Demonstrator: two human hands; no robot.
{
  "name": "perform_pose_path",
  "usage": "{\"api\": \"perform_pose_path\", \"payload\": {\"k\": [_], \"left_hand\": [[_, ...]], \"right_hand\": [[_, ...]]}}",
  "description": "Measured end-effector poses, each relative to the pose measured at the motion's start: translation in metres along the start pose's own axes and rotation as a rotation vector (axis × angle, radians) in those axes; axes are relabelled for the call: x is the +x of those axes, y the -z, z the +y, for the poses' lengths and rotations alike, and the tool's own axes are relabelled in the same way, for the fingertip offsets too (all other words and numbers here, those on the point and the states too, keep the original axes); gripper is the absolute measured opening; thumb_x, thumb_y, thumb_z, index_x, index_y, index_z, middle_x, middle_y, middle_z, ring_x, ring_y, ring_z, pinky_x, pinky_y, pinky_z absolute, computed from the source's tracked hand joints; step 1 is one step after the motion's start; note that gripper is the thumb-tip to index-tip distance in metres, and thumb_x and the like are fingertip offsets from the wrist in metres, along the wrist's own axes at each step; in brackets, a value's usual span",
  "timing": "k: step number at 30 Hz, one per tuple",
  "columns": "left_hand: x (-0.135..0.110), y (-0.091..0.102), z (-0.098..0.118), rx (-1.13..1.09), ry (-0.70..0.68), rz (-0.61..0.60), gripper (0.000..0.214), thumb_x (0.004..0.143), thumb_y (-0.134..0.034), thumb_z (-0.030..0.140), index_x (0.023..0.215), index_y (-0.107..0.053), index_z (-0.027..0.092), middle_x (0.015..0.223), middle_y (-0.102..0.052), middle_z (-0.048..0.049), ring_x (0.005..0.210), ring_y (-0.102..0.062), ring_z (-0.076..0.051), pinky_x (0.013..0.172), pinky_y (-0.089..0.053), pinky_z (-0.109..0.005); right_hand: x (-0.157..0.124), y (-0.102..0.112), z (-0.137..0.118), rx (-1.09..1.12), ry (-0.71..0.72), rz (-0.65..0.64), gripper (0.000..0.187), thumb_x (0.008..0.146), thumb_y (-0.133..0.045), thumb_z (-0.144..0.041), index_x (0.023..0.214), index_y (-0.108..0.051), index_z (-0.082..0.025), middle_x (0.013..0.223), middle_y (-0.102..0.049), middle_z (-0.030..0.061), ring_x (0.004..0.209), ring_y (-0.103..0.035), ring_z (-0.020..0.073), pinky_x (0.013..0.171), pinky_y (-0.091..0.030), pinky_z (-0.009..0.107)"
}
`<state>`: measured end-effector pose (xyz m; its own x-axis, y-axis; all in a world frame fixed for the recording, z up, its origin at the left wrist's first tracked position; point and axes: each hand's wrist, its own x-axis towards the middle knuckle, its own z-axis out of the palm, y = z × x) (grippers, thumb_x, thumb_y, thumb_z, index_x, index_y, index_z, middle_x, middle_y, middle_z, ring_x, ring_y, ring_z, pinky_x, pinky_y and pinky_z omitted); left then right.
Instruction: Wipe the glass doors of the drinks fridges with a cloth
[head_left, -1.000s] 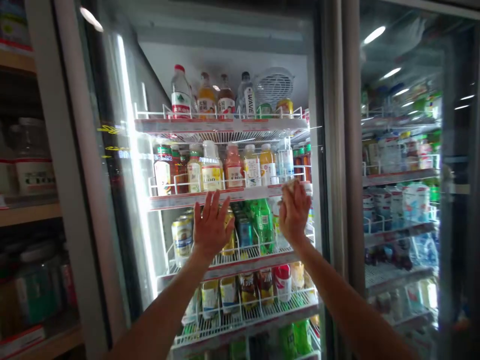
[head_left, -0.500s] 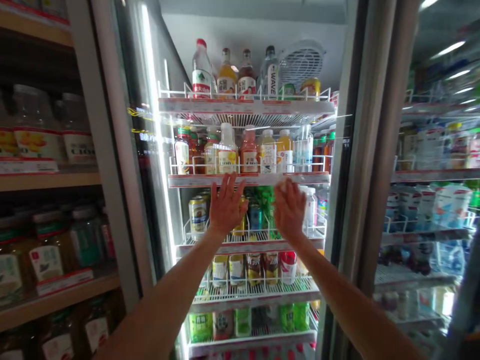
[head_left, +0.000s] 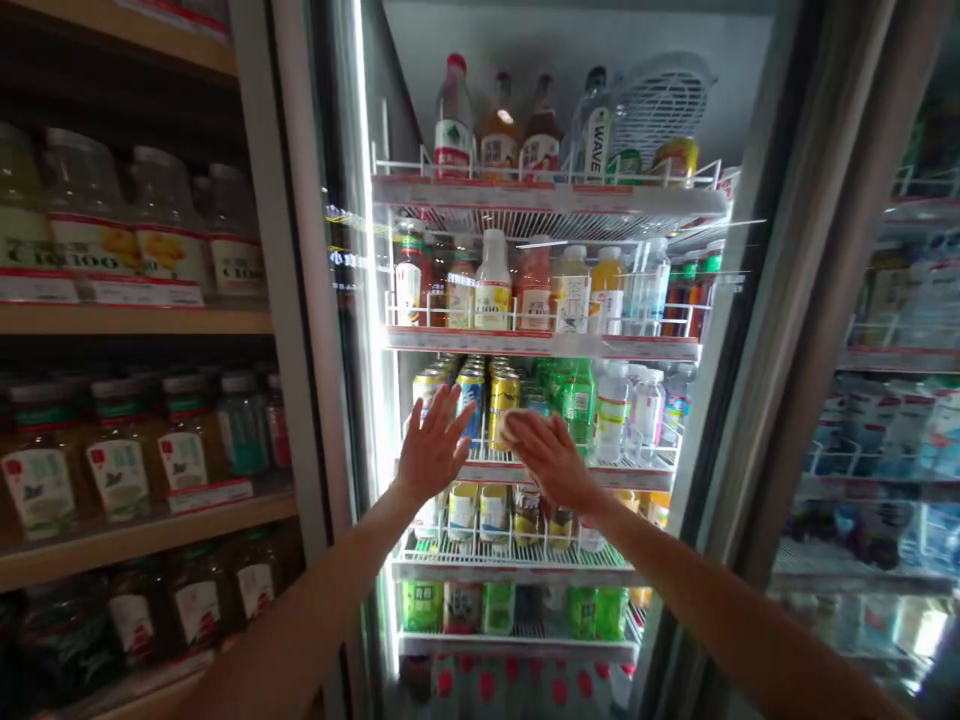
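Note:
My left hand [head_left: 433,445] is spread flat with its fingers apart, against or just before the glass door of a drinks fridge. To its right, my right hand [head_left: 551,455] is angled to the left, its fingers together over a pale, folded cloth [head_left: 513,426] pressed at the glass. Only the cloth's edge shows past the fingertips. Behind the glass, level with my hands, stand a gold can [head_left: 504,400], blue cans and a green bottle [head_left: 577,400].
Wire shelves [head_left: 547,195] inside the fridge hold several bottles and cans. Wooden shelves [head_left: 135,320] with bottled drinks stand at the left. A metal door frame [head_left: 810,300] runs down the right, with another glass-fronted fridge beyond it.
My right hand has swept left and down across the glass with the cloth, nearer to my left hand. The view has turned slightly left; the left hand remains spread.

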<state>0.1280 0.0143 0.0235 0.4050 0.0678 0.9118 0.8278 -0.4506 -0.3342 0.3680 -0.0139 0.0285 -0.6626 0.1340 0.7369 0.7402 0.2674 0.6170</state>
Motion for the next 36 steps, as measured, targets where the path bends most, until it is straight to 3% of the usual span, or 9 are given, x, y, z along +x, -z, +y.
{"api": "perform_pose_path", "payload": {"k": [3, 7, 9, 14, 16, 22, 24, 29, 36], "left_hand": [[-0.02, 0.011, -0.019, 0.027, 0.103, -0.045, 0.05, 0.089, -0.046, 0.026, 0.138, -0.037, 0.023, 0.15, -0.027, -0.0112, 0.14, -0.019, -0.025, 0.113, -0.018, -0.047], [-0.036, 0.024, -0.045, 0.076, 0.241, -0.053, 0.05, 0.089, -0.045, 0.028, 0.139, -0.036, 0.022, 0.15, -0.026, -0.0131, 0.14, -0.02, -0.027, 0.111, -0.021, -0.051], [-0.041, 0.028, -0.051, 0.083, 0.258, -0.084, 0.049, 0.089, -0.045, 0.028, 0.137, -0.038, 0.021, 0.149, -0.028, -0.0144, 0.139, -0.021, -0.028, 0.11, -0.023, -0.052], [-0.057, 0.036, -0.049, 0.059, 0.276, -0.204, 0.051, 0.088, -0.046, 0.027, 0.137, -0.038, 0.021, 0.149, -0.029, -0.0138, 0.139, -0.023, -0.026, 0.11, -0.024, -0.05], [-0.062, 0.039, -0.048, 0.04, 0.286, -0.256, 0.05, 0.088, -0.046, 0.027, 0.137, -0.038, 0.02, 0.15, -0.028, -0.0135, 0.14, -0.021, -0.026, 0.111, -0.021, -0.051], [-0.069, 0.038, -0.047, -0.044, 0.315, -0.322, 0.052, 0.09, -0.042, 0.032, 0.14, -0.033, 0.019, 0.153, -0.019, -0.0116, 0.142, -0.012, -0.026, 0.114, -0.013, -0.051], [-0.072, 0.037, -0.044, -0.051, 0.316, -0.33, 0.053, 0.09, -0.042, 0.033, 0.141, -0.03, 0.02, 0.153, -0.018, -0.0112, 0.142, -0.011, -0.025, 0.113, -0.013, -0.052], [-0.084, 0.039, -0.035, -0.046, 0.285, -0.397, 0.056, 0.087, -0.048, 0.028, 0.14, -0.031, 0.02, 0.153, -0.018, -0.0121, 0.142, -0.012, -0.026, 0.114, -0.011, -0.052], [-0.099, 0.034, -0.015, -0.042, 0.251, -0.395, 0.055, 0.086, -0.048, 0.028, 0.139, -0.033, 0.02, 0.151, -0.024, -0.0132, 0.142, -0.013, -0.024, 0.113, -0.014, -0.051]], "right_hand": [[0.002, -0.003, -0.016, 0.025, 0.128, -0.001, 0.046, 0.088, -0.045, -0.019, 0.134, -0.044, -0.026, 0.14, -0.048, -0.0006, 0.14, -0.022, 0.0162, 0.118, 0.001, 0.044], [0.049, -0.005, -0.002, 0.032, -0.14, 0.064, 0.053, 0.087, -0.046, -0.019, 0.139, -0.038, -0.027, 0.145, -0.041, 0.0029, 0.141, -0.02, 0.0209, 0.117, -0.005, 0.049], [0.063, -0.011, -0.011, 0.062, -0.188, 0.047, 0.056, 0.086, -0.046, -0.019, 0.14, -0.036, -0.026, 0.147, -0.037, 0.004, 0.141, -0.02, 0.0229, 0.116, -0.008, 0.051], [0.041, -0.03, -0.068, 0.23, 0.151, -0.129, 0.056, 0.087, -0.045, -0.016, 0.14, -0.033, -0.027, 0.144, -0.042, 0.0, 0.138, -0.026, 0.0163, 0.118, -0.014, 0.045], [0.04, -0.029, -0.072, 0.273, 0.191, -0.147, 0.056, 0.088, -0.043, -0.015, 0.141, -0.031, -0.029, 0.144, -0.042, -0.0025, 0.138, -0.027, 0.014, 0.118, -0.014, 0.043], [0.084, -0.024, -0.041, 0.277, -0.208, -0.038, 0.056, 0.089, -0.04, -0.02, 0.143, -0.028, -0.028, 0.153, -0.024, 0.001, 0.143, -0.012, 0.0266, 0.114, -0.003, 0.06], [0.071, -0.028, -0.053, 0.313, -0.182, -0.065, 0.053, 0.09, -0.038, -0.02, 0.142, -0.03, -0.028, 0.152, -0.028, 0.0007, 0.142, -0.015, 0.0252, 0.115, -0.004, 0.059], [0.019, -0.032, -0.086, 0.404, 0.127, -0.195, 0.048, 0.093, -0.034, -0.014, 0.139, -0.036, -0.029, 0.143, -0.044, -0.0018, 0.137, -0.03, 0.0155, 0.118, -0.01, 0.047], [0.028, -0.023, -0.046, 0.193, -0.199, 0.039, 0.048, 0.092, -0.04, -0.025, 0.14, -0.036, -0.024, 0.149, -0.035, 0.0053, 0.142, -0.015, 0.0247, 0.114, 0.001, 0.054]]}}
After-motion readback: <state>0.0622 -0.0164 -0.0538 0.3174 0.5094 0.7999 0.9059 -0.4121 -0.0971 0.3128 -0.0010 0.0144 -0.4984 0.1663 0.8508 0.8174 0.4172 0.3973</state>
